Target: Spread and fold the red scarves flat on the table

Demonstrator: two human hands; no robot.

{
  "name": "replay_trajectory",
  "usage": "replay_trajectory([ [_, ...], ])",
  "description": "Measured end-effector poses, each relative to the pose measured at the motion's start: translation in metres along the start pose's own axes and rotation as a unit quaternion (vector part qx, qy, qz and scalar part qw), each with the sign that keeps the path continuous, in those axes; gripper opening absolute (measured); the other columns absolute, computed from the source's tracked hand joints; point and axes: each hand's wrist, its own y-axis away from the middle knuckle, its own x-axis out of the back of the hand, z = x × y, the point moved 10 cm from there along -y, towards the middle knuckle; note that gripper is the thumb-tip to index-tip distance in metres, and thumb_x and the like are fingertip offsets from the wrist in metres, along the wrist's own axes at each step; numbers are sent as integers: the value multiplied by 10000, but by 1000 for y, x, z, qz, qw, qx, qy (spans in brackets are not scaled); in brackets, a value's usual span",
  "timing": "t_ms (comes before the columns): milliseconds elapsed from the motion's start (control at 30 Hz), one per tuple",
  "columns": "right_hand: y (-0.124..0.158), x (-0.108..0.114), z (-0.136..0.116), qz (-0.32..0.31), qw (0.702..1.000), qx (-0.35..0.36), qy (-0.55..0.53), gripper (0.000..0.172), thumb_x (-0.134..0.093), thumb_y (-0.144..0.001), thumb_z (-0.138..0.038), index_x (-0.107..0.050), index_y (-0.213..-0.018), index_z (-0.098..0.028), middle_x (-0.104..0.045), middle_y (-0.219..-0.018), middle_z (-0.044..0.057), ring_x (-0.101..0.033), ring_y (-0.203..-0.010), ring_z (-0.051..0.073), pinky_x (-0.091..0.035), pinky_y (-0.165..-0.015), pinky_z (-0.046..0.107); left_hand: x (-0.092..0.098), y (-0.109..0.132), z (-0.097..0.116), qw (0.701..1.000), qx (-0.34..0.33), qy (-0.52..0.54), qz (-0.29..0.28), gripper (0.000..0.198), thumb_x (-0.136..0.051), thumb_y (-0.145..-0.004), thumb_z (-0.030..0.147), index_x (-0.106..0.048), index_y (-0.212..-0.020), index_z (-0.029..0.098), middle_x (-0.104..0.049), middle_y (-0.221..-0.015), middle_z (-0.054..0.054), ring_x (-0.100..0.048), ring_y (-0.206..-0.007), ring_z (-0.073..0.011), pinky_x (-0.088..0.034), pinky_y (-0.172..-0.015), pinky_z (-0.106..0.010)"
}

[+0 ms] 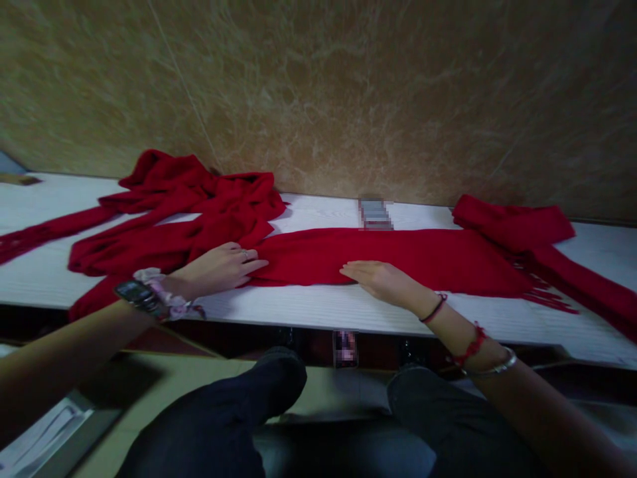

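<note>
A long red scarf [428, 255] lies spread on a white bench-like surface [308, 309], its fringed end toward the right. My left hand [223, 267] rests on the scarf's left part, fingers stretched out and pointing right. Farther right, my right hand [381, 280] lies flat on the near edge of the cloth, fingers extended to the left. Neither hand grips the fabric. Beside my left hand is a crumpled heap of red cloth [199, 199]. At the right, another red scarf [512, 222] lies folded, with a strip running to the front edge.
Behind the white surface rises a brown marbled wall [318, 99]. A blurred-out grey rectangular object [375, 214] lies between scarf and wall. My knees [279, 378] are below the front edge. At lower left stands a box holding papers [44, 438].
</note>
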Motion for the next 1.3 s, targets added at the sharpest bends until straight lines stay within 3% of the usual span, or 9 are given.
replay_trajectory([
  [100,2,8,2,30,999,-21,29,302,-416,-877,-79,-623,-1094,-122,-656,-1073,126,-607,-986,189,-516,-841,344,9,3,3,999,19,29,30,350,-413,-897,317,-604,-1169,208,-643,-1062,-100,-598,-924,-216,-413,-792,-339],
  [233,5,14,13,71,995,-73,26,205,-464,-862,-94,-644,-955,-125,-646,-862,104,-596,-823,185,-512,-733,312,27,-8,24,996,10,68,64,408,-400,-901,435,-602,-1170,203,-632,-1094,-105,-583,-986,-218,-408,-864,-355],
  [367,7,13,24,94,991,-96,-28,149,-496,-854,-110,-635,-902,-138,-642,-839,89,-591,-784,171,-494,-747,297,40,-35,40,994,24,85,70,385,-431,-903,366,-562,-1208,171,-615,-1116,-114,-587,-981,-204,-449,-854,-326],
  [567,10,9,34,91,987,-125,-33,163,-486,-865,-126,-637,-917,-158,-662,-847,79,-610,-808,178,-487,-774,314,41,-57,45,995,16,92,29,449,-390,-824,22,-540,-1219,174,-619,-1055,-96,-614,-865,-165,-494,-678,-245],
  [667,11,8,34,85,988,-128,-26,168,-509,-853,-128,-630,-965,-160,-670,-897,76,-610,-841,180,-484,-798,323,42,-53,40,996,25,81,22,402,-393,-836,41,-565,-1179,162,-619,-1025,-101,-621,-774,-153,-483,-592,-227],
  [800,11,9,29,81,990,-112,-12,233,-507,-826,-74,-614,-1015,-158,-653,-963,81,-580,-915,182,-471,-824,323,47,-48,41,998,11,41,36,366,-401,-837,41,-583,-1137,143,-650,-921,-84,-627,-765,-162,-488,-616,-243],
  [967,12,9,25,54,993,-101,29,155,-495,-843,-74,-635,-831,-138,-634,-802,77,-558,-770,167,-448,-720,287,45,-44,45,999,-24,17,41,321,-391,-845,50,-630,-1028,160,-658,-823,-59,-615,-676,-145,-469,-588,-237],
  [1300,11,16,11,54,994,-55,80,222,-439,-899,-124,-652,-835,-127,-645,-764,77,-548,-711,163,-386,-670,294,41,-41,44,999,-26,18,9,353,-354,-853,53,-634,-1031,174,-684,-844,-52,-630,-736,-157,-468,-648,-258],
])
